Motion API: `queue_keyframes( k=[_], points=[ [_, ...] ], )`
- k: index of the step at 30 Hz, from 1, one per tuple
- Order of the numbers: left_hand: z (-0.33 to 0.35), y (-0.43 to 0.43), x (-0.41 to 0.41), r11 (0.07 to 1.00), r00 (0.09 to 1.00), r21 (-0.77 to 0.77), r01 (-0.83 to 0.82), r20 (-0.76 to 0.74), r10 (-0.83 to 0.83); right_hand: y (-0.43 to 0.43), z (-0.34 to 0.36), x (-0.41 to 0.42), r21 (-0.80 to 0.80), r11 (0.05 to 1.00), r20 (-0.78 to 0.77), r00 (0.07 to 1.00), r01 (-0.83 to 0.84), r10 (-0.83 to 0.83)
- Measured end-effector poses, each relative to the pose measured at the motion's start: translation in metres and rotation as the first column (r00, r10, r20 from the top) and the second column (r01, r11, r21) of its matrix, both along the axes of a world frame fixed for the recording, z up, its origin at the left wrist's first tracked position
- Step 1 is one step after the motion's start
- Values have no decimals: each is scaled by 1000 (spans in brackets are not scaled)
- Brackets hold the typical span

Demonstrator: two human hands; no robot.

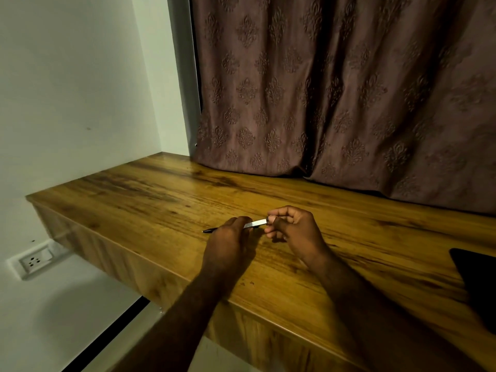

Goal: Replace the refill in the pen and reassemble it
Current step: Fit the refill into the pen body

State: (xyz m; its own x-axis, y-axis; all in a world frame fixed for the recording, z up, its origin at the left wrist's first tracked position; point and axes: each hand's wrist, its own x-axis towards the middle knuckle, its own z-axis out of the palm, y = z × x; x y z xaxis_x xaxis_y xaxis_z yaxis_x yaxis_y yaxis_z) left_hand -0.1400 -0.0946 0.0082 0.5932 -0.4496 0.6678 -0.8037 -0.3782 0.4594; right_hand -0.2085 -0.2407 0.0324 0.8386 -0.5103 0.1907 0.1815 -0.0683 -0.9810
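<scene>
Pen (253,224) held level just above tabletop (150,189), midway between near and far edges. Left hand (228,238) grip closed round dark tip half; right hand (292,229) grip pinches silvery rear end. Hands nearly touching.

The middle of the pen (255,224) is hidden under the left hand (228,237); only its dark tip on the left and its pale barrel show. Its far right end is buried in the right hand (292,229). A dark object (475,280) on the wooden desk (161,189) is cut off by the right edge, unidentifiable.
</scene>
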Motion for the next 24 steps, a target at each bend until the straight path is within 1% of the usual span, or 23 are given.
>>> queue_keyframes(
  k=[4,7,11,14,20,24],
  points=[
    [0,-1,0,1000,1000,3,-5,-19,5,-2,-1,2,56,998,9,1000,16,-16],
    [-1,1,1,1000,1000,0,1,-24,-1,-4,-1,2,67,997,14,999,33,-35],
    [5,3,-5,999,999,-25,21,-50,-22,-3,-1,2,25,1000,-8,1000,10,-10],
    [5,4,-6,999,999,-28,37,-36,-38,-1,-2,2,3,1000,-18,1000,-14,14],
    [0,1,-1,1000,999,6,-18,29,18,-2,-2,1,-17,999,-9,1000,-28,27],
    [0,1,0,999,999,11,-41,16,41,-1,-3,1,-61,997,-32,999,-39,37]
  ],
)
